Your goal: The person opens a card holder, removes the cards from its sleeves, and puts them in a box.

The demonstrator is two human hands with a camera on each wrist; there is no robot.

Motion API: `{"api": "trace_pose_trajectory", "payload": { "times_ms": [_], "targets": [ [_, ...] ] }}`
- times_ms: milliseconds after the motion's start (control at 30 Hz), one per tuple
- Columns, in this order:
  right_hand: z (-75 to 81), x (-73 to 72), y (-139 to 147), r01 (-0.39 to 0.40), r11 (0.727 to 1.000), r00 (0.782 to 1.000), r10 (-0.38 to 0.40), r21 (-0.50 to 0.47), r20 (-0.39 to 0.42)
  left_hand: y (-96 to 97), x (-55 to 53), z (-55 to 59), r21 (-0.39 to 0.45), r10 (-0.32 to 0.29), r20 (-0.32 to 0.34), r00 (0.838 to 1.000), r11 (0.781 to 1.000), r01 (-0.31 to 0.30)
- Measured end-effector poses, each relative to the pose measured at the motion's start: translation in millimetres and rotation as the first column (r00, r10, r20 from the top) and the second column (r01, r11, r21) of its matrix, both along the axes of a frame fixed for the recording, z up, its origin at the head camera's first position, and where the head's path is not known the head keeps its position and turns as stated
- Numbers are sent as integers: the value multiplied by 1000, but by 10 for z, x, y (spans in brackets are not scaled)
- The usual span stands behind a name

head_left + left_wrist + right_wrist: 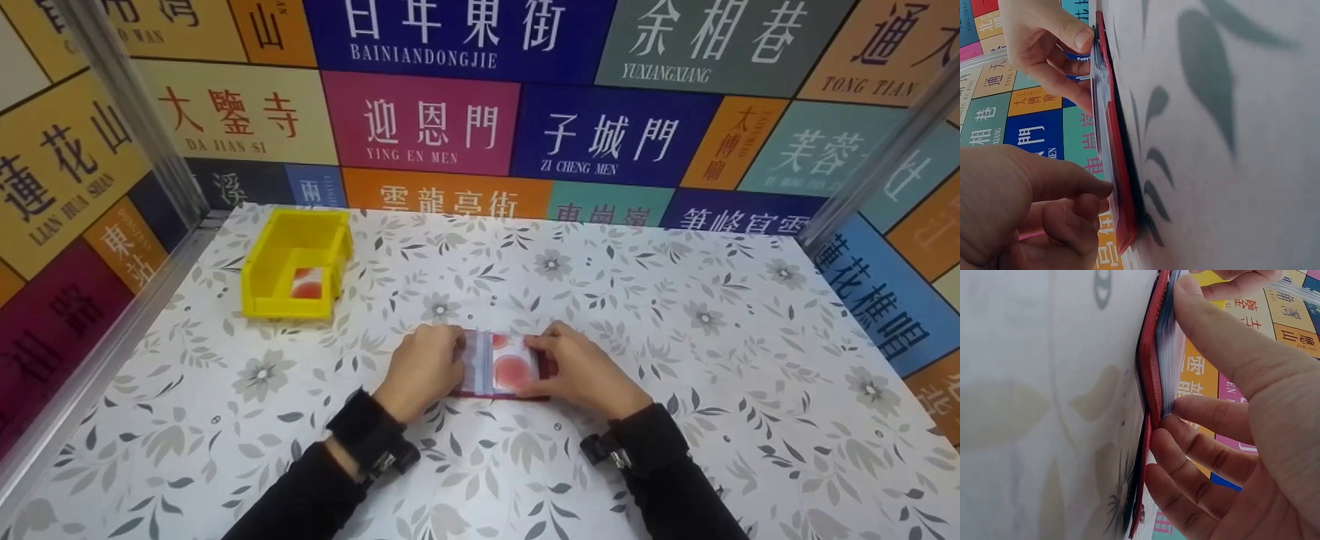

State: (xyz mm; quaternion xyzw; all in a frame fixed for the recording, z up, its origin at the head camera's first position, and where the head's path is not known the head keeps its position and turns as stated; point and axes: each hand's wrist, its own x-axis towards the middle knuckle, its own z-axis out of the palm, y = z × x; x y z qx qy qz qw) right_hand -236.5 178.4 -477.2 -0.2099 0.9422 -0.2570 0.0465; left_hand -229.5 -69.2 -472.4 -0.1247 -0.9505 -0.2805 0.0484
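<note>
At left, a yellow bin point(287, 307) holds a printed card point(307, 289). Next, the left hand point(426, 367) pinches the open red booklet point(487, 367), lying on the worktop point(510, 277) between both hands; the right hand point(583, 369) grips its right side. Probably it is best to press lightly, keeping the clear sleeves point(473, 364) flat.

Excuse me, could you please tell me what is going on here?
A person is holding open a small red card holder with clear sleeves. The left hand is at its left side; the right hand grips its right side, where a card with red circles shows. A yellow bin on the floral tabletop holds another red-and-white card.
</note>
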Motion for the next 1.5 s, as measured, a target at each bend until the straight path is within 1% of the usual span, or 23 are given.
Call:
{"api": "trace_pose_trajectory", "payload": {
  "times_ms": [167,300,433,633,867,1000,1133,1233,1400,1467,1500],
  "targets": [
    [9,1,2,0,1000,1000,0,-4,1,52,-2,9,35,-40,-11,999,999,40],
    [10,-3,2,-4,1000,1000,4,-10,1,99,-6,12,95,-74,17,997,993,72],
    [0,-4,8,-12,1000,1000,12,-14,-9,142,-22,-5,135,-90,43,995,987,84],
    [-19,-5,14,-24,1000,999,23,-18,-24,178,-68,-26,174,-81,102,991,983,62],
    [-23,-7,10,-18,1000,1000,18,-11,-18,200,-104,-17,181,-78,168,983,982,47],
    [-23,-8,8,-21,1000,1000,21,-6,-16,216,-119,-16,187,-53,211,976,982,13],
    [-29,-10,9,-29,1000,999,28,-7,-19,225,-132,-15,190,-26,248,969,982,-22],
    [-32,-12,6,-32,999,999,32,-6,-21,217,-143,-12,204,-31,272,962,979,-26],
    [-24,-9,0,-36,999,999,36,1,-25,183,-167,-24,277,-66,358,931,960,-38],
    [-29,-10,6,-42,999,998,42,2,-40,176,-174,-33,287,-75,377,923,957,-40],
    [-34,-11,14,-48,999,997,48,1,-51,175,-179,-36,285,-75,381,922,958,-39]
  ]
}}
